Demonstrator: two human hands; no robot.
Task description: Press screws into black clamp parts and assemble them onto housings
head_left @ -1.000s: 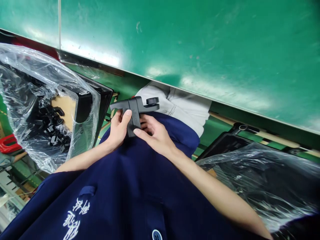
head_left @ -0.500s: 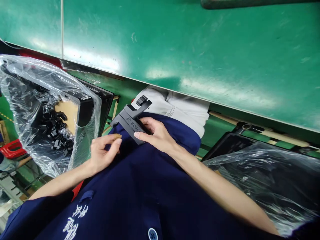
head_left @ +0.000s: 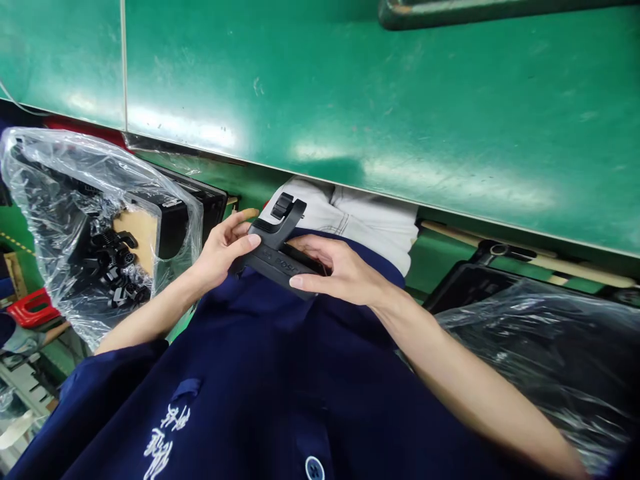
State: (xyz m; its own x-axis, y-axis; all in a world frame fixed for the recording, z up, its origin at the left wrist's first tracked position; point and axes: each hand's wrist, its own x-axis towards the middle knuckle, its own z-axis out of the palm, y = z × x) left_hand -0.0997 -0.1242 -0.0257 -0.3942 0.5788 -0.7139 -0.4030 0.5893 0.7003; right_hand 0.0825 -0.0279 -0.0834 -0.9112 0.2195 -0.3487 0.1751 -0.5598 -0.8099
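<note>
A black plastic BOSCH-marked part [head_left: 273, 262] is held above my lap, near the table edge. A curved arm rises from it and bears a small ribbed black knob [head_left: 283, 205]. My right hand [head_left: 340, 270] grips its right end, thumb on the front and fingers behind. At the other end, my left hand [head_left: 225, 247] has its thumb pressed on the part, while the index finger, with a yellowish tip, reaches up beside it. The remaining left fingers are partly hidden behind.
A green table [head_left: 350, 100] spans the top, with a dark metal bar [head_left: 450, 15] on it. On the left, a plastic-lined bin [head_left: 170, 230] holds small black parts [head_left: 113, 260] and cardboard. Clear plastic [head_left: 540, 347] covers a black bin at right. A red object [head_left: 33, 308] is far left.
My left hand has moved up and right from beside the part onto its left end. The part has shifted slightly right and turned a little, still in my right hand.
</note>
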